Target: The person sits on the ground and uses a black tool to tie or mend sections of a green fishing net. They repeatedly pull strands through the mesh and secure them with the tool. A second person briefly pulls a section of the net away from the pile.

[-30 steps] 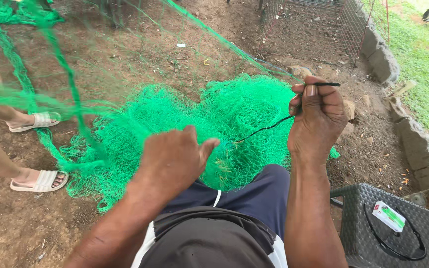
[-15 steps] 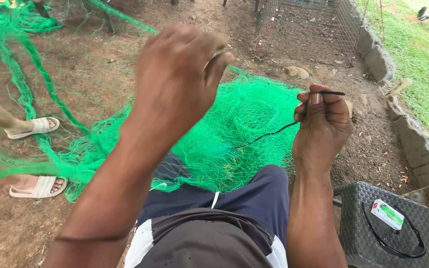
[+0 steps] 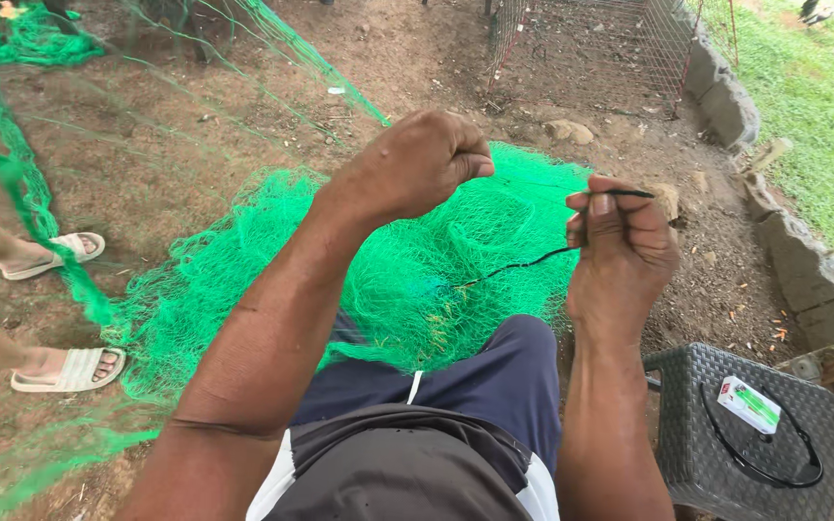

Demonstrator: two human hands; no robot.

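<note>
Green net (image 3: 407, 280) heaped over lap, left hand (image 3: 417, 164) fisted pinching a strand, right hand (image 3: 620, 246) clamped on black cord (image 3: 518, 265).

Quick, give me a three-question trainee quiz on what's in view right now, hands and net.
1. True or false: the right hand pinches a black cord.
2. What lies bunched over the lap? A) green net B) blue tarp C) wire cage
3. What rests on the grey woven stool by the right arm?

Key:
1. True.
2. A.
3. A small white and green packet and a black cord loop. The left hand is closed in a fist above the net.
</note>
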